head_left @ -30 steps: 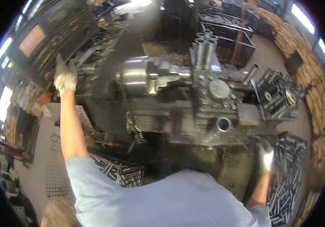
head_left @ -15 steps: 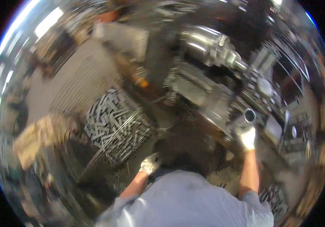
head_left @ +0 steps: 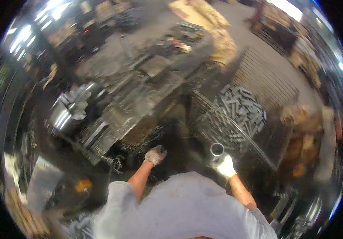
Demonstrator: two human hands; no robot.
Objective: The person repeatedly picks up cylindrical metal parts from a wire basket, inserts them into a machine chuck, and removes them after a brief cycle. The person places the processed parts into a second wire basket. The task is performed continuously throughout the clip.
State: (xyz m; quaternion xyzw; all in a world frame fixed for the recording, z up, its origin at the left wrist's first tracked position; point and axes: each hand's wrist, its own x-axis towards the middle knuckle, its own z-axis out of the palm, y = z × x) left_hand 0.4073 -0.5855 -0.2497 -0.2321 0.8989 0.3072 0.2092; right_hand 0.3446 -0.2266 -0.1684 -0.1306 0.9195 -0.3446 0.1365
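Clamped in the right hand (head_left: 224, 166), a metal tube (head_left: 216, 155) is held near heaped metal pieces (head_left: 241, 111), while whether the left hand (head_left: 155, 155) is closed cannot be told.

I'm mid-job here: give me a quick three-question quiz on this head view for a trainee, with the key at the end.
1. Fill in: the gloved right hand holds a ____.
2. True or false: in the picture, the lathe chuck lies to the left of the gloved left hand.
3. Choose: in the picture, the pile of short metal pieces lies nearer to (a) the lathe chuck or (b) the right hand.

Key:
1. Metal tube, with its round open end facing the camera.
2. True.
3. b.
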